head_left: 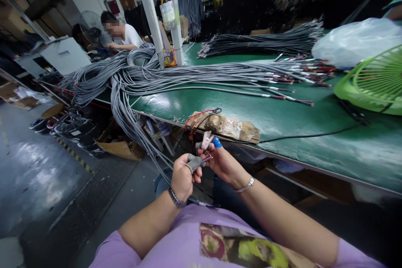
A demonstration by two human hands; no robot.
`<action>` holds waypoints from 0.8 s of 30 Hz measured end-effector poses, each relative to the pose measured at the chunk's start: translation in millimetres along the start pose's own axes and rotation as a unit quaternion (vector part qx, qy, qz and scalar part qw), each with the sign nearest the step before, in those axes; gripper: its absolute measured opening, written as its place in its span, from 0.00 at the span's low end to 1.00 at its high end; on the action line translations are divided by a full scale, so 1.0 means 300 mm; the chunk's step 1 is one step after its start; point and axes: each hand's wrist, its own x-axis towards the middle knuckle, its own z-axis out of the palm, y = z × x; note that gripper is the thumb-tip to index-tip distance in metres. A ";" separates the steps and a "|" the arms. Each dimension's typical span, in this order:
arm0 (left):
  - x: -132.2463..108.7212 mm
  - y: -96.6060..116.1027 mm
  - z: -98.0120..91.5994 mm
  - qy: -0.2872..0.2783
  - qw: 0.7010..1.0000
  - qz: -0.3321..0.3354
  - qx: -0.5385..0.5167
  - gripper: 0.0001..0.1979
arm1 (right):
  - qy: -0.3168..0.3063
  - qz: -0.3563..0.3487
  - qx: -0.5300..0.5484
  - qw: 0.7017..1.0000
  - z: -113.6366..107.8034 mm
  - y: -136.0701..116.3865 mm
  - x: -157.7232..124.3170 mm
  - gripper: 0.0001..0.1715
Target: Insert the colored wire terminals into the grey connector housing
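My left hand [183, 177] grips the end of a grey cable [147, 144] that droops from the green table [282, 113]. A grey finger cot covers its thumb. My right hand [224, 163], with a blue cot on one fingertip and a grey one on another, pinches the thin coloured wires [207, 158] that stick out of the cable's end. Both hands meet just below the table's front edge, near a taped cardboard pad [232, 127] with red wires on it.
A large bundle of grey cables [188, 76] lies across the table and spills over its left edge. A green fan grille [373, 79] and a plastic bag [354, 39] sit at the right. Another person [121, 33] works at the far left. Boxes lie on the floor.
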 end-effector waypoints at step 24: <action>-0.013 -0.013 -0.031 -0.071 0.996 -0.035 0.042 0.13 | 0.037 0.042 -0.061 0.997 -0.098 -0.044 0.003 0.25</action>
